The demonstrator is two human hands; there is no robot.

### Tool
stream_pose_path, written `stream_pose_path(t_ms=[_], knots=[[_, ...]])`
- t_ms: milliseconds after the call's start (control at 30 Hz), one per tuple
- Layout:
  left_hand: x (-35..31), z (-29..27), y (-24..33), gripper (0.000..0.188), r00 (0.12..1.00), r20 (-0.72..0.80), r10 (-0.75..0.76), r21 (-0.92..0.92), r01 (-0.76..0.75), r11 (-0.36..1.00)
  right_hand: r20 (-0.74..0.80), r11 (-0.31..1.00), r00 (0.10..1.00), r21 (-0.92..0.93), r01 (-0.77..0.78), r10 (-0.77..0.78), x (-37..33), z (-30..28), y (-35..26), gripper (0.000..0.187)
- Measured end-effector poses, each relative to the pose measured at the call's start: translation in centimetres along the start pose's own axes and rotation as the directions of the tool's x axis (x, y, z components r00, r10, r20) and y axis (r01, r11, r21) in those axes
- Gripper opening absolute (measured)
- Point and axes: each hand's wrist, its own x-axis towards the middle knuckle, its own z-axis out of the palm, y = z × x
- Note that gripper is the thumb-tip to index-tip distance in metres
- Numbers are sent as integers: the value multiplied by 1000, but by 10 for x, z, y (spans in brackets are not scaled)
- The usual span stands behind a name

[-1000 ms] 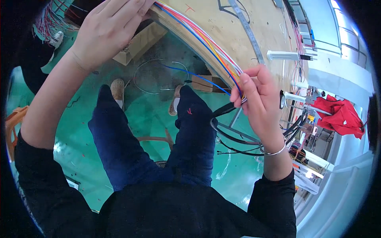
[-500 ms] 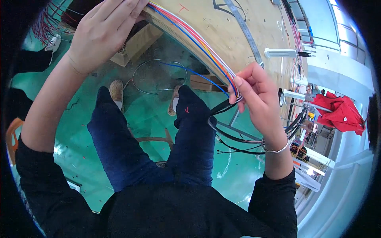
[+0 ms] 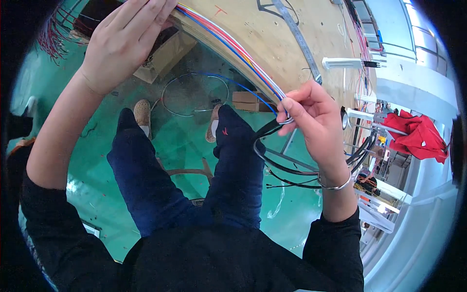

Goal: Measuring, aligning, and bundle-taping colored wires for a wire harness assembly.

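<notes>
Below the left hand (image 3: 126, 39) and right hand (image 3: 311, 117), green floor (image 3: 180, 141). Beyond and between them, a pale wooden table (image 3: 262, 34), with its near edge curving from one hand toward the other. Under the left hand and slightly to its right, down on the floor, an open carton (image 3: 168, 58). Looped just left of and below the right hand, black cables (image 3: 269, 128), reaching up to its fingertips and passing behind its wrist.

Stretched between the hands along the table's near edge, the wires (image 3: 231, 41): a slim bundle in white, red, yellow-orange and blue, laid side by side in a smooth, shallow bow. Blue on the body side, white on the far side; yellow visible close to the left hand, orange about midway. Bunched tighter toward the right hand. Apart from these, a lone blue wire (image 3: 248, 89), curving from the right fingertips back toward the left hand.

Reaches the left hand far forward, back up, fingers straight and close together over the wires' far end; cannot tell whether gripping, with fingertips cut off above. Pinches the wires between right thumb and forefinger, other fingers loosely curled. Wears a silvery bangle (image 3: 335, 187) at the right wrist.
</notes>
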Motion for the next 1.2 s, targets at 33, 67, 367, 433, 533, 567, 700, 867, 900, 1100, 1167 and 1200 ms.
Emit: stream_pose_path(t_ms=[33, 67, 367, 433, 533, 567, 700, 867, 900, 1100, 1167, 1200], knots=[[-2, -2, -1, 44, 1000, 7, -1, 8, 1, 1000, -9, 1000, 1000, 4, 5, -5, 0, 2, -1, 10], [-4, -3, -2, 44, 1000, 12, -1, 16, 1, 1000, -20, 1000, 1000, 9, 9, -9, 1, 3, -1, 10], [-5, 0, -3, 45, 999, 29, 20, 46, -21, 999, -21, 1000, 1000, -13, 4, -4, -2, 5, -6, 24], [-6, 0, -3, 45, 999, 36, 23, 54, -25, 998, 1, 998, 1000, -55, 11, -11, -2, 5, -7, 27], [-8, 1, -3, 45, 999, 43, 28, 64, -31, 997, 33, 992, 999, -120, 24, -20, -3, 6, -8, 28], [-10, 1, -4, 45, 998, 46, 31, 67, -34, 997, 44, 989, 999, -143, 29, -23, -3, 6, -8, 27], [-8, 1, -3, 45, 998, 56, 37, 83, -42, 996, 47, 989, 999, -143, 33, -26, -4, 6, -6, 26], [-9, 2, -2, 45, 997, 67, 39, 95, -45, 994, 47, 991, 999, -134, 28, -22, -3, 4, -2, 24], [-8, 3, -2, 45, 996, 74, 39, 96, -46, 994, 50, 991, 999, -132, 25, -18, -2, 4, -1, 24], [-7, 1, -3, 44, 995, 75, 59, 117, -68, 991, 91, 973, 996, -229, 30, -9, 0, 2, -3, 23], [-9, 3, -3, 42, 997, 50, 60, 119, -65, 991, 82, 962, 997, -272, 17, 6, -1, 2, -6, 23], [-9, 3, -3, 42, 997, 50, 56, 118, -62, 991, 84, 961, 996, -275, 16, 8, -1, 1, -6, 23]])
